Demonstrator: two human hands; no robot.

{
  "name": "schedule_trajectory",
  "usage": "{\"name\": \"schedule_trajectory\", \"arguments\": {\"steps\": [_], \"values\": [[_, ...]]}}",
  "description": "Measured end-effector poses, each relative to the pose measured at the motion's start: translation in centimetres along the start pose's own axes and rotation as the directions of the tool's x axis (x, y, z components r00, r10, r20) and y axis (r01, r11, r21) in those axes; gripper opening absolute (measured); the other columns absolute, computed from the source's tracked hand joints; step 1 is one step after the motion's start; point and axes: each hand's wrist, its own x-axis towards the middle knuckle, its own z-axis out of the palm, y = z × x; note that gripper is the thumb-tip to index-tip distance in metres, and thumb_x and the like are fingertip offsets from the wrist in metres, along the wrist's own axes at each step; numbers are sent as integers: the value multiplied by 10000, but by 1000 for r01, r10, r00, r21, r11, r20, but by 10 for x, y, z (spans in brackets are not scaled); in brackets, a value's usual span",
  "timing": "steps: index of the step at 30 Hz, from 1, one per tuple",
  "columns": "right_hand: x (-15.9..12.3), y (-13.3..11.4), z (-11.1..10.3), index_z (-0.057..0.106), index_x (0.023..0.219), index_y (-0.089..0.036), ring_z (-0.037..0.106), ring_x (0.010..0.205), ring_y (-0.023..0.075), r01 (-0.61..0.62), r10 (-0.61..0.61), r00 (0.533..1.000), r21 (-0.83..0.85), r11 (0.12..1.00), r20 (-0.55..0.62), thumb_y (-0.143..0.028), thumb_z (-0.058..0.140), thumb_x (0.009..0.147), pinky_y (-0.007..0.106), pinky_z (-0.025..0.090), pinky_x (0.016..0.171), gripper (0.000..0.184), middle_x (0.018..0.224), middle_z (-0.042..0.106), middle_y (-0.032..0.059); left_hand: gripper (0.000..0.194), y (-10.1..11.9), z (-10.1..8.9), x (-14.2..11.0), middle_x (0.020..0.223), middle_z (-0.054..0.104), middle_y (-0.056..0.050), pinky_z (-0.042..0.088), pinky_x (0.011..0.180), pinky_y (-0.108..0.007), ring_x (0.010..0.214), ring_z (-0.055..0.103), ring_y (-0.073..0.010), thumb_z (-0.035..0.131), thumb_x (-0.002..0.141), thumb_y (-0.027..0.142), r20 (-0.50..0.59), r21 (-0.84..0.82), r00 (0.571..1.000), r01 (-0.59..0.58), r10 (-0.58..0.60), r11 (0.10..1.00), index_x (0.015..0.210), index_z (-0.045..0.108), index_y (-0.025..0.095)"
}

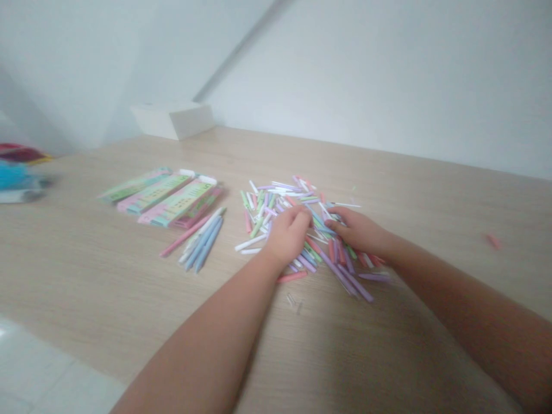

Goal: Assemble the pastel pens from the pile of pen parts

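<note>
1. Your left hand and right hand are curled into the heap of pastel plastic tubes, nearly touching; can't tell if either is gripping anything!
2. That heap sits mid-table on the wooden tabletop.
3. Just left, a bundle of blue tubes lies against printed cardboard packs.

left edge: blurred blue object | any grip: hidden by fingers
</note>
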Motion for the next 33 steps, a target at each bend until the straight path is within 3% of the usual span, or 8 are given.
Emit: {"name": "schedule_trajectory", "arguments": {"steps": [3,6,11,14,20,25,29,33], "values": [[4,1,-3,501,1488,-181,700,705,247,35,-37,999,-79,996,-19,-479,582,948,357,532,722,622,938,765,100,360,1,-1,-1,695,564,12,400,697,-281,756,559,-161,383,953,361,15,38,1000,-9,9,999,715,591,187],[3,0,-4,441,1536,-200,707,733,261,18,-16,999,-43,999,32,-512,596,933,370,534,737,696,981,762,100,383,5,-1,-3,715,613,9,412,721,-280,767,592,-164,394,976,394,44,97,998,-39,35,995,737,613,190],[-14,-4,-2,528,1456,-224,688,698,242,20,-15,997,74,997,-71,-534,562,936,358,534,661,607,972,756,80,423,17,1,-8,790,713,-17,422,682,-284,753,630,-192,537,924,607,124,343,992,-77,36,936,911,740,235],[-26,-3,4,587,1373,-255,641,581,209,-51,56,996,87,995,-64,-541,513,959,323,487,559,508,818,740,25,357,20,4,-9,886,756,-18,444,694,-283,797,665,-202,586,909,575,217,400,974,-151,67,904,1021,769,289],[-29,12,14,673,1250,-232,704,866,257,56,-47,983,43,997,-178,-521,513,972,357,526,774,432,970,772,65,336,13,10,-10,907,768,-29,487,726,-303,847,702,-232,551,943,513,290,534,955,-212,58,818,1126,744,308],[-32,10,12,723,1092,-229,614,573,180,3,19,992,175,985,-123,-568,514,964,287,467,541,419,708,699,17,322,5,10,-8,983,775,-36,503,747,-317,927,713,-256,534,961,494,344,559,935,-281,91,780,1144,731,316],[-35,7,13,668,999,-236,429,384,120,-213,233,972,467,858,15,-649,539,931,237,345,364,438,534,531,-53,287,5,7,-7,990,772,-30,506,761,-307,934,710,-242,522,977,460,338,573,937,-279,88,771,1104,724,300],[-35,11,17,622,987,-238,350,367,90,-253,288,955,696,672,68,-602,661,884,203,307,307,380,520,440,-89,258,6,6,-6,968,765,-24,502,757,-296,913,703,-224,525,979,437,317,592,946,-248,62,767,1057,718,285]]}}
